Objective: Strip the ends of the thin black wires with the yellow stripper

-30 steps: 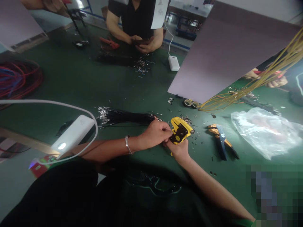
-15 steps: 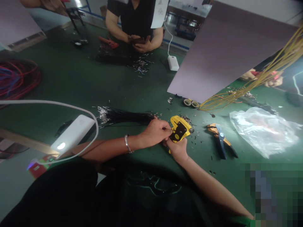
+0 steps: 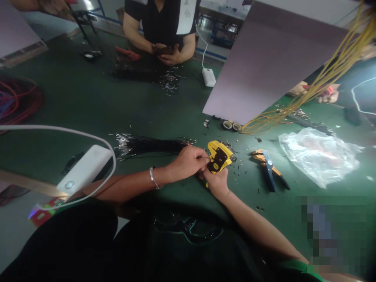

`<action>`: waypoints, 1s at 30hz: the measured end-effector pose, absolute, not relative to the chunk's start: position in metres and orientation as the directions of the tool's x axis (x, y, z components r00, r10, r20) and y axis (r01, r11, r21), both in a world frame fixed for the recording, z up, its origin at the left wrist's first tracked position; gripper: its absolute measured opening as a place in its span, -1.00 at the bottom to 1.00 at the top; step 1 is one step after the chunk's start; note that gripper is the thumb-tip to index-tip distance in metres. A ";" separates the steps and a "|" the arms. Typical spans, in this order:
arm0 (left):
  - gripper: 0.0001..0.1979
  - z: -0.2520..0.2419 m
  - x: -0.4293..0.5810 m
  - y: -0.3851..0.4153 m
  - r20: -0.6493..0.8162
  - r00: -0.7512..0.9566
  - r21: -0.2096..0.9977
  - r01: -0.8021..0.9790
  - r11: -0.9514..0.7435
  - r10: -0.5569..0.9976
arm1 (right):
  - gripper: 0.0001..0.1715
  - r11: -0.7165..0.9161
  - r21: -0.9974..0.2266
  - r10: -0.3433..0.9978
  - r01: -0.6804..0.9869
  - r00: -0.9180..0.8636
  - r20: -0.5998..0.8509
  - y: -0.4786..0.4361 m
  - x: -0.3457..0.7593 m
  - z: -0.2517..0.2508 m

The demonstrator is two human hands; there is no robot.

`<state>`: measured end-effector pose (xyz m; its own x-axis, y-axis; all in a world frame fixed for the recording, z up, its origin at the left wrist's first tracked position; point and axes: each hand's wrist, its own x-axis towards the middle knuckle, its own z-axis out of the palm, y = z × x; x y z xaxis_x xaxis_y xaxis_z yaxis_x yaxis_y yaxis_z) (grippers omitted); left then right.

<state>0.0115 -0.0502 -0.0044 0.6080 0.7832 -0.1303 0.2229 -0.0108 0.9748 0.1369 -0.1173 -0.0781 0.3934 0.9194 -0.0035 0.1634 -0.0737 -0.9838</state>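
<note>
In the head view my right hand (image 3: 217,183) is wrapped round the handles of yellow crimping pliers (image 3: 220,157) with a black side plate. Their head points up and away from me. My left hand (image 3: 189,161), a bracelet at its wrist, pinches a thin dark wire at the left side of the pliers' head. The wire's tip is too small to make out. Just beyond the left hand lies a bundle of black wires (image 3: 152,145) with silvery ends fanned out at its left.
Right of the pliers lie a blue-and-orange wire stripper (image 3: 268,166) and a clear plastic bag (image 3: 320,154). Tape rolls (image 3: 231,125), yellow wires (image 3: 276,113) and a tilted panel (image 3: 249,62) are beyond. A power bank (image 3: 85,170) lies left. Opposite, a person's hands (image 3: 169,55) hold a phone.
The whole view has shifted slightly, so everything sits a little further left. My left hand stays pinched at the pliers' head, and my right hand keeps its grip on them.
</note>
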 end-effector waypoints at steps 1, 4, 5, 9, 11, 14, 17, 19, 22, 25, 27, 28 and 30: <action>-0.77 -0.003 0.012 -0.050 -0.135 0.610 0.974 0.225 -0.008 0.780 | -0.77 -0.065 -0.986 0.922 0.155 0.387 0.000 -0.117 0.137 -0.079; -0.77 -0.001 0.013 -0.051 -0.159 0.599 0.973 0.231 0.021 0.785 | -0.77 -0.050 -0.990 0.923 0.133 0.384 0.005 -0.117 0.138 -0.082; -0.78 -0.001 0.013 -0.051 -0.164 0.595 0.973 0.231 0.029 0.787 | -0.76 -0.048 -0.990 0.924 0.132 0.384 0.007 -0.117 0.139 -0.082; -0.81 -0.006 0.014 -0.052 -0.154 0.581 0.976 0.216 0.031 0.799 | -0.77 -0.049 -0.990 0.929 0.133 0.371 0.004 -0.116 0.139 -0.082; -0.82 -0.009 0.014 -0.053 -0.139 0.574 0.979 0.205 0.023 0.807 | -0.78 -0.055 -0.990 0.926 0.127 0.376 -0.003 -0.116 0.138 -0.080; -0.82 -0.011 0.015 -0.052 -0.115 0.569 0.982 0.187 0.008 0.814 | -0.79 -0.049 -0.992 0.924 0.117 0.382 -0.001 -0.115 0.138 -0.079; -0.82 -0.011 0.015 -0.052 -0.105 0.558 0.985 0.175 0.008 0.823 | -0.80 -0.040 -0.993 0.929 0.112 0.371 0.005 -0.114 0.138 -0.078; -0.83 -0.012 0.015 -0.052 -0.103 0.552 0.986 0.167 0.011 0.827 | -0.80 -0.039 -0.993 0.932 0.113 0.363 0.004 -0.114 0.138 -0.078; -0.84 -0.013 0.015 -0.052 -0.099 0.545 0.987 0.158 0.014 0.832 | -0.79 -0.037 -0.994 0.932 0.105 0.362 0.004 -0.113 0.138 -0.079; -0.84 -0.015 0.016 -0.052 -0.101 0.541 0.989 0.147 0.024 0.835 | -0.79 -0.040 -0.995 0.931 0.088 0.365 -0.006 -0.113 0.138 -0.079; -0.83 -0.016 0.016 -0.053 -0.108 0.539 0.990 0.137 0.040 0.835 | -0.78 -0.043 -0.996 0.930 0.081 0.368 -0.010 -0.113 0.137 -0.077; -0.83 -0.016 0.016 -0.053 -0.112 0.537 0.990 0.129 0.049 0.836 | -0.78 -0.042 -0.996 0.929 0.081 0.369 -0.009 -0.113 0.137 -0.076; -0.84 -0.016 0.016 -0.053 -0.113 0.535 0.992 0.111 0.063 0.837 | -0.79 -0.034 -0.996 0.930 0.084 0.368 -0.001 -0.113 0.137 -0.074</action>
<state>0.0161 -0.0530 -0.0163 0.5350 0.8372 -0.1134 0.1114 0.0632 0.9918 0.1369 -0.1130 -0.0741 0.3678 0.9299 -0.0007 0.0842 -0.0340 -0.9959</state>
